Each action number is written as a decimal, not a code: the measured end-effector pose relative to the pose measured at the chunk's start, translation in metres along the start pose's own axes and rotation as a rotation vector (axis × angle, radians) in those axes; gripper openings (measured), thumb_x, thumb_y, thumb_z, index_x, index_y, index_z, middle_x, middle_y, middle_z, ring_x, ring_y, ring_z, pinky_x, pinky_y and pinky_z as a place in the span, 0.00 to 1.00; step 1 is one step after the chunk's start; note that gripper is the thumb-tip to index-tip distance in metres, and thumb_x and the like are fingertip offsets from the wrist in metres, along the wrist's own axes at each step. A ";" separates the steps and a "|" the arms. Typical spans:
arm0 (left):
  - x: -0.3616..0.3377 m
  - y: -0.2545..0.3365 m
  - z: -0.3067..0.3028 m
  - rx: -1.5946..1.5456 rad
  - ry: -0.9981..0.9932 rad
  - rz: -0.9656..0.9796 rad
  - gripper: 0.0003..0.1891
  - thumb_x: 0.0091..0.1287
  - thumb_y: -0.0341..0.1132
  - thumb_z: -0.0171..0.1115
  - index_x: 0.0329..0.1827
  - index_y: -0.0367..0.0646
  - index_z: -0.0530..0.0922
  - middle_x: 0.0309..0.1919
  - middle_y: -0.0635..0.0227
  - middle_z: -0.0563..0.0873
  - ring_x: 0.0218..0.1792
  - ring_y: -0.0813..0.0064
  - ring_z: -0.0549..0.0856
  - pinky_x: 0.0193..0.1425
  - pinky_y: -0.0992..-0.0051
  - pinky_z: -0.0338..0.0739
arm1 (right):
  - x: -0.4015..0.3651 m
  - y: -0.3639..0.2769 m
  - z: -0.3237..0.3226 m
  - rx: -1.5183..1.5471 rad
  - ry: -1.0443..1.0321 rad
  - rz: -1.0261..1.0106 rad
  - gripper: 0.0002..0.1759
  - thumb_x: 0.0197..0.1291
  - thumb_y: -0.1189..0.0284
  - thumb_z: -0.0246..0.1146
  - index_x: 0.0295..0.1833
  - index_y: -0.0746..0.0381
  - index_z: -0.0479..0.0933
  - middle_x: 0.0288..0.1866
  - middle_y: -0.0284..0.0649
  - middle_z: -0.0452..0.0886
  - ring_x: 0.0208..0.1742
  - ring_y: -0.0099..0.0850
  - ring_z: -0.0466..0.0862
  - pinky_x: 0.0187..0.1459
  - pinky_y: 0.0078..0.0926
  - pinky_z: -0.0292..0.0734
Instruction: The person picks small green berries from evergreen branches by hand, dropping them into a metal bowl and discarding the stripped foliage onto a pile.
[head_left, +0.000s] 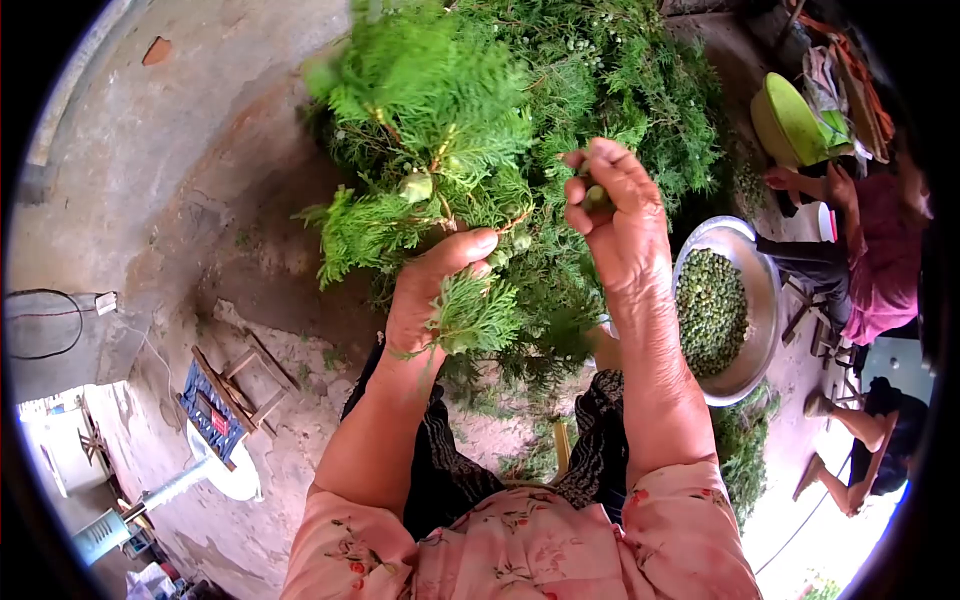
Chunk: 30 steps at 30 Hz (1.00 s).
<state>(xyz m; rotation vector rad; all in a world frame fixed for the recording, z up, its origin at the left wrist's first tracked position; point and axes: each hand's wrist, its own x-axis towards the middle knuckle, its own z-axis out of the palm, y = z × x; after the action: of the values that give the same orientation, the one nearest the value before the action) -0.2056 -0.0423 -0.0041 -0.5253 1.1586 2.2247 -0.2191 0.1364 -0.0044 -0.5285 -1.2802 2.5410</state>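
Fingers of the left hand [430, 285] grip the woody stem of a bright green, feathery-leaved branch [470, 150], thumb pressed across it; those of the right hand [628, 222] are curled nearly closed on small round green cones [596, 196], apart from the stem. Largest in view, the grey-brown concrete floor [200, 230] spreads widely left of the branch, giving the left hand its broadest side room. Ahead and beneath both hands lies a dense heap of dark green conifer cuttings [660, 110], its ragged edge reaching out toward the basin side. The wide silver metal basin [766, 330], partly filled with small green pieces [710, 310], has its near rim close beside the right forearm, so room there is tighter. Beyond it sit a yellow-green plastic tub [785, 125] and a person in a dark pink top [885, 250].
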 end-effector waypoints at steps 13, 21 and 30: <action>0.015 -0.005 -0.007 -0.071 -0.122 0.061 0.10 0.63 0.34 0.52 0.38 0.35 0.76 0.14 0.78 0.69 0.14 0.85 0.65 0.19 0.81 0.59 | -0.022 0.029 0.002 0.221 -0.432 0.486 0.15 0.61 0.63 0.59 0.45 0.64 0.74 0.24 0.37 0.74 0.17 0.24 0.68 0.16 0.17 0.58; 0.000 0.002 0.013 -0.068 -0.009 0.051 0.06 0.61 0.34 0.58 0.34 0.40 0.76 0.16 0.77 0.73 0.14 0.84 0.70 0.16 0.83 0.64 | -0.021 0.023 0.012 -0.066 -0.204 0.251 0.08 0.59 0.70 0.62 0.39 0.63 0.74 0.23 0.31 0.73 0.17 0.18 0.68 0.16 0.13 0.59; -0.009 0.002 0.031 0.016 0.070 0.040 0.06 0.60 0.35 0.59 0.26 0.49 0.73 0.14 0.82 0.69 0.13 0.87 0.67 0.16 0.82 0.59 | -0.021 0.025 0.011 0.011 0.004 0.150 0.06 0.60 0.73 0.61 0.39 0.64 0.73 0.26 0.33 0.74 0.23 0.22 0.73 0.20 0.17 0.65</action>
<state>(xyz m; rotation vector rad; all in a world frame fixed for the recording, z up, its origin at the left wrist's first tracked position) -0.2026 -0.0201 0.0196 -0.5821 1.2315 2.2453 -0.2061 0.1060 -0.0140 -0.6500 -1.2692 2.6647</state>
